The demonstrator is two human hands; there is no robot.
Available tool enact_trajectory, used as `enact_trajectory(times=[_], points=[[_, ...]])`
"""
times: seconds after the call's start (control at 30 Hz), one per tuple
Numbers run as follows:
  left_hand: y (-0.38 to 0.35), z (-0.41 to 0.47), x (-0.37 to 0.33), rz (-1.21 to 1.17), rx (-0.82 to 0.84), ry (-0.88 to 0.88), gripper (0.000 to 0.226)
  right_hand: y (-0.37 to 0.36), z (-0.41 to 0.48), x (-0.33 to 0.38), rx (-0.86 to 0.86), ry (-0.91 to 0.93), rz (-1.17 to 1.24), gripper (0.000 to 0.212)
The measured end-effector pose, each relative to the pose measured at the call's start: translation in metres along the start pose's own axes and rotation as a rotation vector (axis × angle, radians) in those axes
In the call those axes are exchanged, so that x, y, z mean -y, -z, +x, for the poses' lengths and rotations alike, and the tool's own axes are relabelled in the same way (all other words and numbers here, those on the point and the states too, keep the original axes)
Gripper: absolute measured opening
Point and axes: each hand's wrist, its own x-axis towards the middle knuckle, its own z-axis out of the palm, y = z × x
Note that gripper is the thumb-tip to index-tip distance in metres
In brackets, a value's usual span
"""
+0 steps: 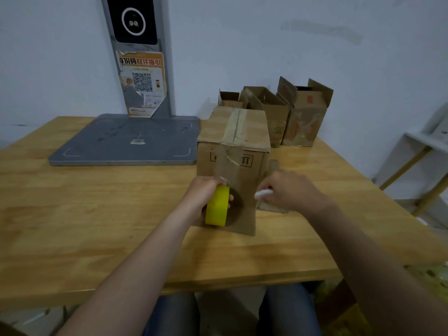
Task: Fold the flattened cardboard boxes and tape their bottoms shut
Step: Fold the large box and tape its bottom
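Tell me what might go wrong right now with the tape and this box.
1. The right hand holds a small white tool, possibly a cutter, near the left hand gripping the yellow tape roll; a slip might nick fingers.
2. The tape strip down the box front looks creased, so it may bond poorly.
3. The box stands tall on the table; a tug on the roll might tip it.

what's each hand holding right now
Left hand: grips the tape roll.
Right hand: holds a small white tool; its kind cannot be told.
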Motion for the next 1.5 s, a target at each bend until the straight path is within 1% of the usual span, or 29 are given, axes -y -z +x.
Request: enact_trajectory(times=[0.03, 0.1, 0.13, 0.23, 0.27, 0.33, 0.4, 0.5, 0.6, 0.67, 0.73, 0.83, 0.9, 0.97, 1.03, 1.1, 1.2, 1.27, 1.33, 1.37, 1.4, 1.5], points=[[-0.001, -0.002, -0.001, 0.016, 0.003, -0.001, 0.019, -0.008, -0.005, -0.004, 0.045, -0.032, 0.015, 0.016], [-0.004, -0.005, -0.002, 0.065, 0.004, -0.011, 0.018, -0.025, -0.009, -0.009, 0.064, -0.100, 0.016, 0.014], [-0.006, -0.007, -0.002, 0.083, 0.001, -0.020, 0.017, -0.034, -0.012, -0.010, 0.058, -0.125, -0.001, 0.018], [-0.009, -0.010, -0.001, 0.106, -0.041, -0.058, 0.014, -0.051, -0.019, -0.014, 0.070, -0.189, -0.052, 0.041], [-0.008, -0.010, -0.001, 0.111, -0.060, -0.076, 0.013, -0.051, -0.021, -0.016, 0.083, -0.217, -0.038, 0.043], [-0.003, -0.012, -0.002, 0.092, -0.094, -0.110, 0.012, -0.042, -0.019, -0.016, 0.077, -0.243, 0.035, 0.033], [0.004, -0.013, -0.003, 0.041, -0.164, -0.163, 0.012, -0.023, -0.013, -0.010, -0.025, -0.200, 0.146, 0.019], [0.013, -0.013, -0.010, -0.081, -0.339, -0.281, 0.018, 0.008, 0.000, 0.010, -0.308, -0.060, 0.248, 0.012], [0.021, -0.015, -0.023, -0.215, -0.419, -0.372, 0.019, 0.028, 0.018, 0.026, -0.532, 0.137, 0.267, 0.018], [0.026, -0.016, -0.032, -0.219, -0.469, -0.435, 0.019, 0.037, 0.034, 0.033, -0.607, 0.214, 0.229, 0.021], [0.031, -0.016, -0.040, -0.215, -0.517, -0.507, 0.017, 0.042, 0.051, 0.037, -0.589, 0.228, 0.181, 0.027], [0.041, -0.007, -0.053, -0.151, -0.570, -0.573, 0.010, 0.043, 0.076, 0.043, -0.415, 0.186, 0.194, 0.040], [0.045, 0.002, -0.060, -0.098, -0.573, -0.577, 0.009, 0.039, 0.086, 0.049, -0.321, 0.167, 0.129, 0.045], [0.047, 0.014, -0.068, -0.020, -0.580, -0.587, 0.016, 0.032, 0.094, 0.052, -0.333, 0.159, -0.066, 0.050], [0.046, 0.027, -0.075, 0.088, -0.575, -0.596, 0.026, 0.023, 0.097, 0.052, -0.397, 0.155, -0.279, 0.060], [0.044, 0.040, -0.082, 0.206, -0.567, -0.575, 0.035, 0.014, 0.098, 0.050, -0.455, 0.152, -0.392, 0.069], [0.048, 0.054, -0.086, 0.349, -0.562, -0.506, 0.041, 0.007, 0.103, 0.049, -0.483, 0.153, -0.405, 0.081], [0.051, 0.060, -0.086, 0.348, -0.537, -0.479, 0.041, 0.007, 0.105, 0.049, -0.468, 0.148, -0.376, 0.094], [0.053, 0.062, -0.086, 0.340, -0.525, -0.474, 0.041, 0.009, 0.103, 0.049, -0.455, 0.140, -0.381, 0.101], [0.053, 0.062, -0.085, 0.337, -0.523, -0.469, 0.041, 0.009, 0.103, 0.050, -0.465, 0.137, -0.391, 0.099], [0.053, 0.061, -0.085, 0.332, -0.520, -0.462, 0.041, 0.009, 0.102, 0.051, -0.494, 0.133, -0.383, 0.092], [0.051, 0.056, -0.083, 0.327, -0.523, -0.442, 0.040, 0.008, 0.097, 0.057, -0.637, 0.113, -0.232, 0.062]])
